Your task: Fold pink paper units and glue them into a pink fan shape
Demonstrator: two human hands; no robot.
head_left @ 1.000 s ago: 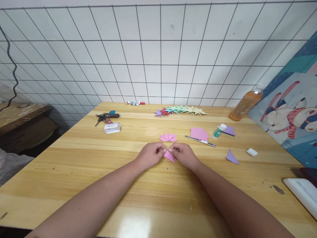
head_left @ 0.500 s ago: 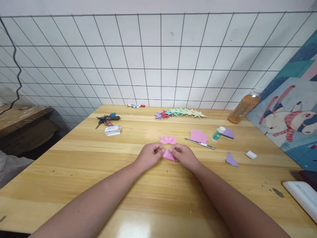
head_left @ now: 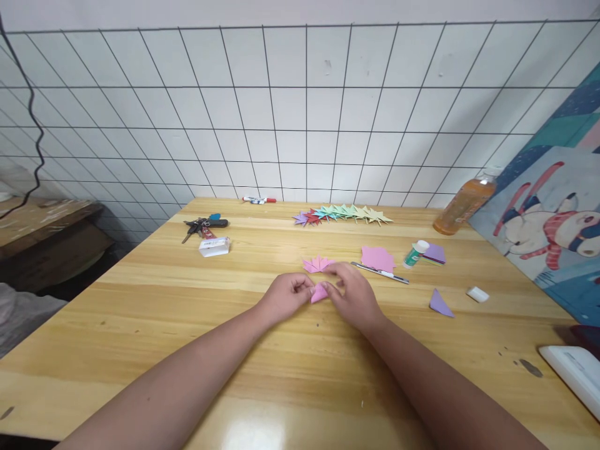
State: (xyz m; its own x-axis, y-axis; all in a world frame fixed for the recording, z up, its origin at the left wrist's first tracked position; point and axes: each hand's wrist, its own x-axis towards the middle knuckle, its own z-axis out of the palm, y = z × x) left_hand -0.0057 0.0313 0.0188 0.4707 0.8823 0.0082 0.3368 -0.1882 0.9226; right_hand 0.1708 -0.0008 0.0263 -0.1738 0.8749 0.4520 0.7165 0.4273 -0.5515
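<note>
A small folded piece of pink paper [head_left: 319, 293] is between my two hands, low over the wooden table. My left hand [head_left: 289, 297] pinches its left corner between thumb and fingers. On the other side, the thumb of my right hand [head_left: 354, 297] presses on the paper's right edge, its fingers curled behind and partly hidden. Just beyond lies a pink folded fan-shaped paper piece [head_left: 317, 264], close to my right fingertips. Pink paper sheets [head_left: 377, 258] are stacked to the right, with a slim cutter knife [head_left: 380, 273] along their near edge.
Folded multicoloured paper stars [head_left: 344, 214] line the back. A glue stick [head_left: 415, 254], purple paper sheets [head_left: 435, 253], a purple triangle [head_left: 440, 303], an eraser [head_left: 477, 294] and a bottle [head_left: 464, 205] stand or lie right. Keys [head_left: 204, 226], a small white box [head_left: 214, 246] and a marker [head_left: 259, 200] lie left.
My right hand has shifted slightly, its fingers now reaching further forward. The pink paper between my hands looks narrower, its right part folded over or covered. My left hand has hardly moved.
</note>
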